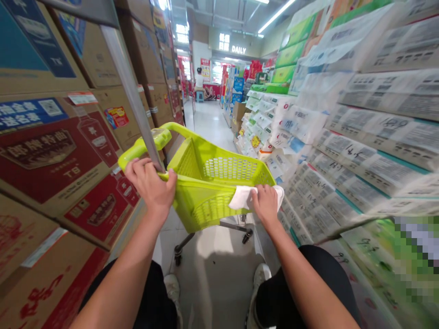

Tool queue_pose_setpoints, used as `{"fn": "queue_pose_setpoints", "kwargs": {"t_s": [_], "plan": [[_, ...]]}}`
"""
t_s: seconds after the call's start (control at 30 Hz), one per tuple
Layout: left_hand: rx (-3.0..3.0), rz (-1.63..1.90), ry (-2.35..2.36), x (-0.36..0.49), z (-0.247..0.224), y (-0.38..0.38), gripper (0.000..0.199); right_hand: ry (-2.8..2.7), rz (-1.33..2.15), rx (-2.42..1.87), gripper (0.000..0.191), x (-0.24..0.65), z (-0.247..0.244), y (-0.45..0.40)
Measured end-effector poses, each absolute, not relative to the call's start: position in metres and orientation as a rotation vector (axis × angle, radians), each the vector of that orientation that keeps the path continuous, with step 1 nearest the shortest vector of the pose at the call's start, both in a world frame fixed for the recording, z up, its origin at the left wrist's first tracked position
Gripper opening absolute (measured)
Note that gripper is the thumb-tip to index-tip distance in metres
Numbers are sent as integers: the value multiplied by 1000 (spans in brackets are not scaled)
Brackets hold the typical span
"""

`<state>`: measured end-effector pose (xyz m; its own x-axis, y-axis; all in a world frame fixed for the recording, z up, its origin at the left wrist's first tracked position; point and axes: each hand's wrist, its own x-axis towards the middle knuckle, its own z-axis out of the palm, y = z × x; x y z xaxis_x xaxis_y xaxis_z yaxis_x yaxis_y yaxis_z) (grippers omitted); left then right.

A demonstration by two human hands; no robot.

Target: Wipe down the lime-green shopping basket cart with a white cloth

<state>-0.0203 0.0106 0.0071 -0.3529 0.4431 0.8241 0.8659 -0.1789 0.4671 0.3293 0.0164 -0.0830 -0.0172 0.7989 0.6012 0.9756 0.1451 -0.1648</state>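
Note:
A lime-green shopping cart with dark wheels stands between my feet and the aisle ahead. My left hand is closed over the cart's left rim, beside the green handle and a grey metal pole that rises to the upper left. At the cart's right end, my right hand presses a white cloth against the rim, its fingers bent over it. The basket's inner side shows no goods, though its bottom is partly hidden.
Stacked cardboard boxes line the left side close by. Piles of wrapped paper packs rise on the right. Tiled floor runs ahead between shelves, and a person sits on a blue stool far off.

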Motion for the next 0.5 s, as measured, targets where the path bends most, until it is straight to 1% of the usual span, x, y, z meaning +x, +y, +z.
{"fn": "queue_pose_setpoints", "kwargs": {"t_s": [0.13,0.27,0.37,0.5], "plan": [[-1415,-1613,-1765,12,6,-1,22,-1673,-384,-1671,42,305,-78,23],[-1448,-1597,-1759,49,2,-19,23,-1751,-249,-1475,39,237,-60,5],[-1473,-1577,-1753,64,0,-26,23,-1791,-130,-1334,41,198,-47,-12],[-1533,-1569,-1783,56,2,-21,22,-1893,-112,-1283,44,203,-50,-9]]}}
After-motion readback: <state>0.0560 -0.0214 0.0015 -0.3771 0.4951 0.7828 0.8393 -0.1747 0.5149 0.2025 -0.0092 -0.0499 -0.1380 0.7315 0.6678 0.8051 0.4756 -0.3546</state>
